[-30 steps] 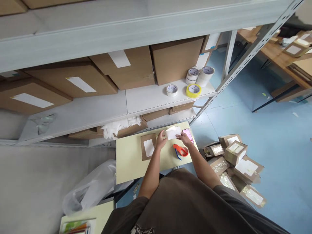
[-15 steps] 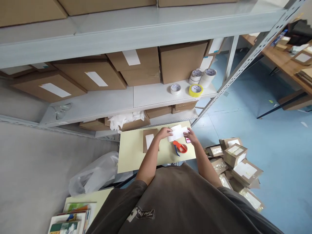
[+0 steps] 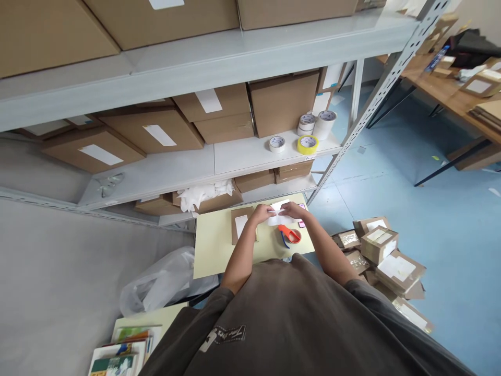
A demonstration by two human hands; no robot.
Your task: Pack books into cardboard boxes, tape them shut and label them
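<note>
Both my hands meet over a white paper sheet (image 3: 278, 218) above the pale yellow table (image 3: 213, 250). My left hand (image 3: 263, 213) grips its left edge with closed fingers. My right hand (image 3: 291, 210) pinches the sheet from the right, fingertips close to the left hand. A flat brown cardboard piece with a white label (image 3: 239, 227) lies just left of my left wrist. An orange tape dispenser (image 3: 290, 235) rests below my right hand. A pink-cased item (image 3: 301, 223) peeks out at the table's right edge.
Grey metal shelves hold brown boxes (image 3: 282, 102) and several tape rolls (image 3: 307, 144). A heap of small labelled parcels (image 3: 379, 250) lies on the blue floor to the right. A plastic bag (image 3: 160, 284) sits left of the table; books (image 3: 117, 355) at lower left.
My hands have drawn closer together over the white sheet, which now looks lower and narrower. The camera has tipped, showing more of the upper shelf.
</note>
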